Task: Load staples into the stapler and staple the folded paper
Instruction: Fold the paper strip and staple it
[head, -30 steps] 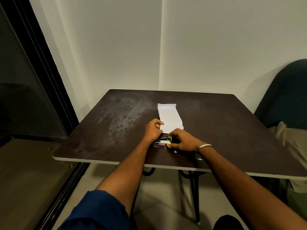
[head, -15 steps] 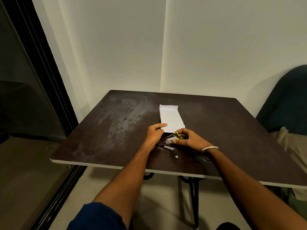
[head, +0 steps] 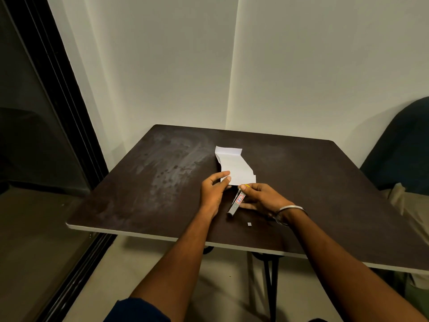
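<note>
A folded white paper [head: 234, 165] lies on the dark table [head: 148, 182], its near end under my left hand [head: 214, 190], whose thumb and fingers pinch that near edge. My right hand [head: 260, 198] grips a small stapler [head: 237, 202] with a red-and-white label and a yellow part at its far end. The stapler is tilted, its near end pointing down toward the table and its far end just short of the paper's near right corner. A tiny pale piece [head: 249, 224] lies on the table near my right wrist; I cannot tell whether it is a staple strip.
The table's front edge [head: 162, 238] runs just below my forearms. A dark window frame [head: 58, 94] stands at the left. At the right is a dark chair back [head: 404, 145] with beige cloth [head: 415, 219] on it. Black table legs [head: 269, 280] show underneath.
My right hand has lifted the stapler off the table and turned it from lying sideways to pointing away from me. My left hand has shifted slightly along the paper's near edge.
</note>
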